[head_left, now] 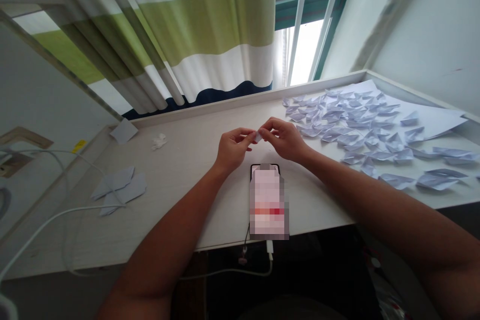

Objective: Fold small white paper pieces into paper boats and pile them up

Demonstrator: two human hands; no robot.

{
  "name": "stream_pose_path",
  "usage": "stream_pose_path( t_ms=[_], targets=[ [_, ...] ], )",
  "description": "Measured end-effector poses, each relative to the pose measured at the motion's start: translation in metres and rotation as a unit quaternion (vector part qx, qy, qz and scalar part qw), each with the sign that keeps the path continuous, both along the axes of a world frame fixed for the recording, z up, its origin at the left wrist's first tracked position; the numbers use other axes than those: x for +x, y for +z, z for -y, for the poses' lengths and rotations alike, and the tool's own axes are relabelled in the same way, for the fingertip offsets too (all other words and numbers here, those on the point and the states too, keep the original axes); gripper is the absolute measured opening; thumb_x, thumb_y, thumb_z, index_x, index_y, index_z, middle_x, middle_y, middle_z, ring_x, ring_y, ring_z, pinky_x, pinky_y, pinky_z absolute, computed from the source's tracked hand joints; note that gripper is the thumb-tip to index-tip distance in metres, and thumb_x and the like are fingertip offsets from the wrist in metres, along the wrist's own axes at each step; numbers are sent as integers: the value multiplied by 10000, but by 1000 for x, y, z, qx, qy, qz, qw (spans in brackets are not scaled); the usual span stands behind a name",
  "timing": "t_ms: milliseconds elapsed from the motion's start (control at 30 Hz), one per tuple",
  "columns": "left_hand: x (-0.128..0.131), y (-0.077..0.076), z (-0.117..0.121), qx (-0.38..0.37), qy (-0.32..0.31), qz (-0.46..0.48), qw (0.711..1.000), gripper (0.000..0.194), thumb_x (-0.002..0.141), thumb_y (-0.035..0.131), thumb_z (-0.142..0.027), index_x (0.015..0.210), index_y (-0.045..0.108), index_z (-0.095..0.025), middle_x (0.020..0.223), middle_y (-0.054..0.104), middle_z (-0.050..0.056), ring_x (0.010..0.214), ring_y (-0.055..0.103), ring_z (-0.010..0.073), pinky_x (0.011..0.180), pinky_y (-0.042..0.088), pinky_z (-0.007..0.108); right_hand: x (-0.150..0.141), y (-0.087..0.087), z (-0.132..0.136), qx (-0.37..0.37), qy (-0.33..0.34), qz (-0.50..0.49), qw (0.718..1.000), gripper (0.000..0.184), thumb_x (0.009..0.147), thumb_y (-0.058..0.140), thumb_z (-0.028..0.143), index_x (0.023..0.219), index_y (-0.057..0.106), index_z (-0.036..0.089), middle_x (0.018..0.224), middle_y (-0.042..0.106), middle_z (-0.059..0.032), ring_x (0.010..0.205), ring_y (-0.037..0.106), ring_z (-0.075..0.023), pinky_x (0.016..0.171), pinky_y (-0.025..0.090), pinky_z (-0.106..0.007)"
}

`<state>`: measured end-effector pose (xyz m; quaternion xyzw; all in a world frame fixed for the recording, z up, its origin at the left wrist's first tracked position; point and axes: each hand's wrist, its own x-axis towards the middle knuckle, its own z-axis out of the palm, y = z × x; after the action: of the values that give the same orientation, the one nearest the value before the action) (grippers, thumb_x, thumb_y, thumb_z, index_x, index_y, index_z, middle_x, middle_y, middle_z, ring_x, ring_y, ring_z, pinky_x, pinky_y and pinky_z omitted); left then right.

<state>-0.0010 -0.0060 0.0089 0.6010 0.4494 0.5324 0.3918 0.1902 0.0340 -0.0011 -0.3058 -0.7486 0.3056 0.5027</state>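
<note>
Left hand point(230, 151): pinching small paper point(258, 136)
Right hand point(284, 139): pinching it too
Phone point(265, 195): at front edge of worktop point(187, 145)
Folded papers point(435, 182): spread at right

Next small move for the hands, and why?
Probably press a crease into the small white paper: the left hand and right hand pinch it between them, and folded paper boats lie spread on the right, so another fold seems to fit. How far it is folded is hidden.
</note>
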Motion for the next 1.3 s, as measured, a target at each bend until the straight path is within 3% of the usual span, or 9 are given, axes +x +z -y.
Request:
stream_pose_path(
  t_ms=[200, 300, 400, 500, 600, 800, 967, 1100, 1300],
  targets=[
    [2, 2, 1, -17, 6, 126, 992, 308, 923, 827, -452, 986, 700, -178, 1077, 822, 79, 974, 827, 228, 919, 667, 399, -6, -8, -8, -65, -7, -139, 988, 413, 978, 726, 627, 910, 607, 237, 741, 670, 9, 688, 699, -170, 694, 652, -381],
    [2, 2, 1, -22, -10, 108, 994, 336, 940, 811, -477, 1056, 645, -208, 1070, 820, 67, 905, 834, 225, 861, 670, 385, -8, -11, -9, -82, -1, -160, 984, 454, 963, 722, 677, 934, 590, 243, 741, 677, 14, 701, 727, -175, 710, 667, -386],
    [4, 2, 3, 13, -35, 42, 998, 412, 914, 836, -479, 1198, 663, -236, 1008, 814, 46, 843, 820, 205, 791, 657, 337, -8, -11, -5, -52, 4, -133, 990, 480, 957, 715, 703, 920, 594, 240, 746, 693, 5, 679, 719, -173, 671, 651, -376],
    [6, -1, 4, 53, -39, 2, 998, 344, 890, 857, -467, 1073, 727, -205, 918, 805, 42, 844, 808, 200, 770, 643, 312, -7, -9, -1, -32, 6, -114, 993, 496, 967, 688, 725, 921, 592, 241, 736, 705, 0, 674, 720, -180, 662, 633, -378],
    [6, -5, 2, 73, -2, 19, 997, 318, 872, 870, -474, 935, 742, -189, 889, 802, 47, 824, 796, 198, 735, 641, 313, -8, -9, 1, -28, -1, -110, 993, 499, 979, 661, 739, 928, 573, 250, 737, 725, -3, 694, 740, -195, 680, 626, -387],
    [1, -1, 0, 122, 46, 19, 991, 282, 841, 906, -425, 882, 762, -186, 922, 818, 60, 833, 783, 187, 793, 646, 332, -10, -8, 4, -44, 38, -136, 989, 469, 987, 668, 718, 962, 574, 259, 834, 758, -9, 761, 765, -195, 738, 658, -394],
    [1, 2, 1, 117, 35, 38, 992, 361, 764, 966, -423, 976, 781, -196, 932, 820, 46, 852, 791, 191, 807, 650, 334, -4, -1, 6, -28, 54, -93, 994, 424, 899, 835, 614, 1101, 724, 258, 1047, 797, -53, 908, 769, -216, 806, 672, -404],
    [1, 1, -1, 86, 21, 80, 993, 405, 692, 1005, -469, 872, 787, -179, 876, 819, 52, 788, 769, 180, 790, 647, 341, -3, 0, 4, -19, 47, -85, 995, 352, 884, 854, 584, 909, 767, 244, 889, 786, -33, 834, 757, -217, 805, 670, -425],
    [-3, 2, -1, 78, -7, 53, 996, 415, 692, 996, -490, 851, 773, -178, 910, 826, 67, 837, 786, 202, 835, 664, 380, -3, -2, 4, -43, 41, -82, 995, 313, 909, 829, 534, 886, 738, 235, 843, 794, -32, 806, 760, -212, 807, 665, -433]
  ],
)
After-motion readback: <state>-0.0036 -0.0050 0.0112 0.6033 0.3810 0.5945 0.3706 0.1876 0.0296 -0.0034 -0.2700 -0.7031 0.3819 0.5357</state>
